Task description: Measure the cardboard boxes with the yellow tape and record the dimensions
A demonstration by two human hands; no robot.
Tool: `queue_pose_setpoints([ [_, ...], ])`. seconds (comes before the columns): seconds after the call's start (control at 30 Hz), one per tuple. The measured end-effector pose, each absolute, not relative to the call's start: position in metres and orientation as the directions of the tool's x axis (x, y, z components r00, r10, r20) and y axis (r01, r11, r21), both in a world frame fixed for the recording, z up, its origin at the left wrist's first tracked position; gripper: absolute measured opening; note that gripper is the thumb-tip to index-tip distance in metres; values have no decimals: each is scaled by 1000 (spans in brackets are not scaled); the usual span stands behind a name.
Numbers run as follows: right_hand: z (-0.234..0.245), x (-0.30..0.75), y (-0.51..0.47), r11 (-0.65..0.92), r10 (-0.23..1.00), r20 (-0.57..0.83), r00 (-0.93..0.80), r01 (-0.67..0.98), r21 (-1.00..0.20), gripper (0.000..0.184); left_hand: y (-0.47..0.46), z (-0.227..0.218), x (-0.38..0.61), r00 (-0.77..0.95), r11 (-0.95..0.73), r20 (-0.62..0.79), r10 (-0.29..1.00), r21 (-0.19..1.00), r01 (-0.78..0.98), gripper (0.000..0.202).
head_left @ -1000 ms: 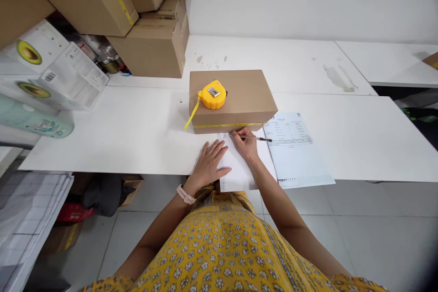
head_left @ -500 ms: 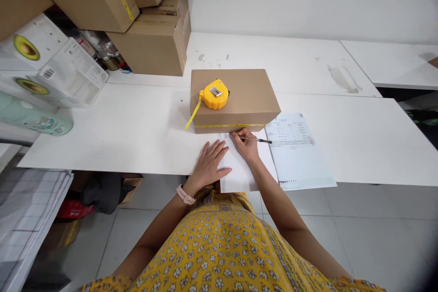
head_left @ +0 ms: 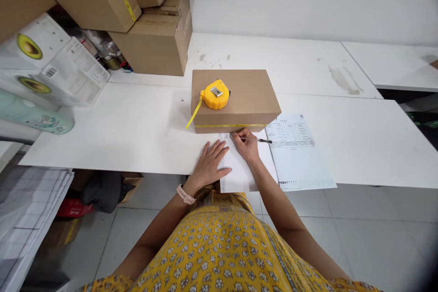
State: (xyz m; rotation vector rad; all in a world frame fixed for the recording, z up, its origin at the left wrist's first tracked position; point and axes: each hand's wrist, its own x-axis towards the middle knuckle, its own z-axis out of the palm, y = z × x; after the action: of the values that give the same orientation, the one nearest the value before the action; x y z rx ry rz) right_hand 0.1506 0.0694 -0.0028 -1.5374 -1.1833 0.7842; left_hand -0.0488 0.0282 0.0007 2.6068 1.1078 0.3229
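My right hand (head_left: pixel 247 145) grips a pen (head_left: pixel 256 138), its tip on the top of a white sheet (head_left: pixel 237 169) at the table's near edge. My left hand (head_left: pixel 209 162) lies flat with fingers spread, pressing the sheet's left side. Just beyond the hands stands a flat brown cardboard box (head_left: pixel 246 96). A yellow tape measure (head_left: pixel 214 94) rests on the box, and its yellow tape hangs over the left corner and runs along the front edge.
A printed form (head_left: pixel 296 150) lies to the right of the sheet on the white table (head_left: pixel 130 132). Stacked cardboard boxes (head_left: pixel 153 41) and white avocado-print cartons (head_left: pixel 51 68) crowd the back left. A mint cylinder (head_left: pixel 34 118) lies at the far left.
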Motion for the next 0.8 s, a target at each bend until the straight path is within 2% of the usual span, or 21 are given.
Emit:
queue_pose_setpoints([
  [0.8,0,150,69,-32,935,75,345,295,-955,30,28,0,-49,681,-666,94,726,340,664,68],
])
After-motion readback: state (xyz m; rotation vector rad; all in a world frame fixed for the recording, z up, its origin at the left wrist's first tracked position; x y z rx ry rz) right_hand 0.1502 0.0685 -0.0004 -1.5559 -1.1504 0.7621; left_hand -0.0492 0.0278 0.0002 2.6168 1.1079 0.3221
